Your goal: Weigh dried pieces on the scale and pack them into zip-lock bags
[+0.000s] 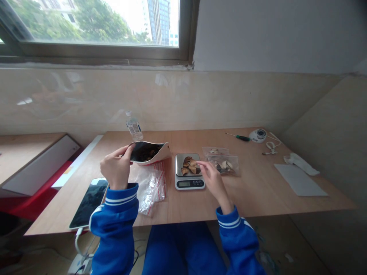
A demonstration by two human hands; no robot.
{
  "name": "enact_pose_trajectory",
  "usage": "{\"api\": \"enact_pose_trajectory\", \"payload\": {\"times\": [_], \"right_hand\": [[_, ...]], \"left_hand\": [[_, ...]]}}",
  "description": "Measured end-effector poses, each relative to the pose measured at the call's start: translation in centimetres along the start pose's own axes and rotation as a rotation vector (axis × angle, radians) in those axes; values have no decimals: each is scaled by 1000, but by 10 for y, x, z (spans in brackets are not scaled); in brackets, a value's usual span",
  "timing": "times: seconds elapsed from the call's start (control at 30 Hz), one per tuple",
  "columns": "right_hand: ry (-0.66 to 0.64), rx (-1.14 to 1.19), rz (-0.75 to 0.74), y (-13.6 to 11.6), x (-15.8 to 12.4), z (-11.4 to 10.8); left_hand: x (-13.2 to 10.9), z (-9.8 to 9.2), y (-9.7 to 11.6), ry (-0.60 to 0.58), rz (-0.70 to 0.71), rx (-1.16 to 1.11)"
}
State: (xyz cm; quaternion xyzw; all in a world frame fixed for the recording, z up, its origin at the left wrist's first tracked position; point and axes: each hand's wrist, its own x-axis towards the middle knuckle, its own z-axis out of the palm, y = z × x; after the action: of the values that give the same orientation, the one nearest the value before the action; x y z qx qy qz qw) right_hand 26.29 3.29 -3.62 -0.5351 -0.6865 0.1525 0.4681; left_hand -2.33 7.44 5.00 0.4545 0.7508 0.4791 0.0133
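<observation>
My left hand [117, 167] pinches the left edge of an open pouch [162, 153], whose dark inside shows some brown pieces. At the centre of the table stands a small digital scale [189, 184] with brown dried slices [189, 165] on its metal plate. The closed fingertips of my right hand [211, 176] are at the right side of these slices, on one piece as far as can be seen. Clear zip bags [149, 185] with red edges lie below the pouch. Right of the scale are filled clear bags [228, 165] with pale and dark pieces.
A bottle [134, 128] stands at the back near the wall. A tablet [89, 204] with a cable lies front left. On the right are a screwdriver [243, 138], a white camera [257, 135], a cord, a white cloth [301, 163] and a grey sheet [299, 180].
</observation>
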Motion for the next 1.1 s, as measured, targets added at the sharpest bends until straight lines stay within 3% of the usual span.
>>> {"api": "enact_pose_trajectory", "payload": {"times": [0.1, 0.23, 0.37, 0.47, 0.6, 0.73, 0.93, 1.1], "right_hand": [[-1, 86, -3, -35, -2, -3], [-199, 169, -201, -95, 5, 22], [-295, -91, -404, -140, 16, 64], [-345, -309, -385, -156, 22, 82], [-530, -455, -174, -162, 29, 87], [-715, -520, -31, -153, 44, 106], [-660, -553, -25, -136, 62, 151], [-651, -561, -30, -132, 53, 145]], "left_hand": [[1, 0, 2, 5, -2, 57], [-2, 0, 3, -70, -4, 53], [-8, -7, -2, -153, -26, -5], [-17, -12, -8, -167, -32, -46], [-35, -11, -20, -139, -9, -29], [-56, -3, -31, -40, 160, -85], [-66, 1, -35, 4, 236, -78], [-65, 2, -32, 20, 230, -102]]}}
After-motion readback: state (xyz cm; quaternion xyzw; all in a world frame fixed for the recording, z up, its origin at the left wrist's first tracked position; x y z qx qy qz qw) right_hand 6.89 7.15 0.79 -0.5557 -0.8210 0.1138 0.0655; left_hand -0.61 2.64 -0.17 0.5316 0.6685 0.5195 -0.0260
